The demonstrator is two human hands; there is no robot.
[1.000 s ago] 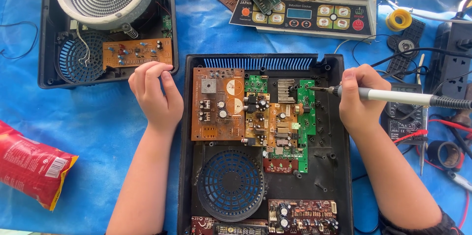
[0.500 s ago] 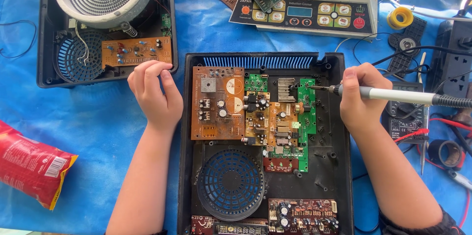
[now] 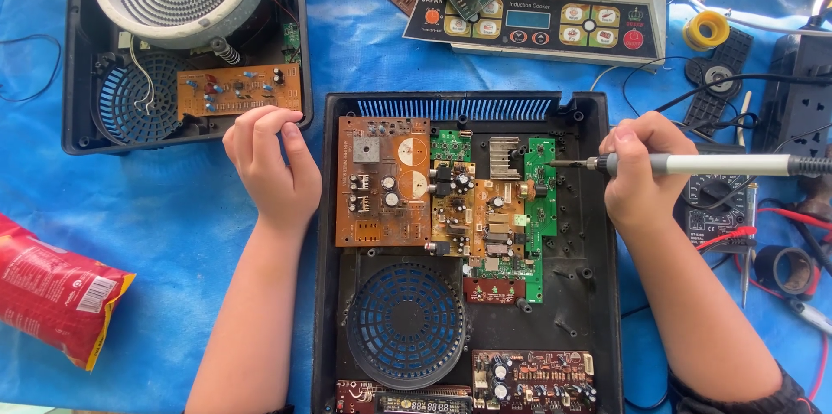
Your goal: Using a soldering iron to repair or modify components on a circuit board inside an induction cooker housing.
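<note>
An opened black cooker casing (image 3: pixel 598 293) lies in front of me with several circuit boards inside: a brown board (image 3: pixel 381 180), a green strip board (image 3: pixel 542 197) and a round fan grille (image 3: pixel 400 327). My right hand (image 3: pixel 641 167) grips a soldering iron (image 3: pixel 693 164); its tip touches the upper part of the green strip board. My left hand (image 3: pixel 269 162) rests loosely curled on the blue sheet beside the casing's left wall, holding nothing.
A second open casing (image 3: pixel 82 102) with a coil and orange board sits upper left. A control panel (image 3: pixel 537 19) lies at the top. A red snack bag (image 3: pixel 52 293) is at left. A solder spool (image 3: pixel 706 30), power strip (image 3: pixel 802 93), meter and cables crowd the right.
Both hands stay almost where they were. The soldering iron tip remains at the green strip board.
</note>
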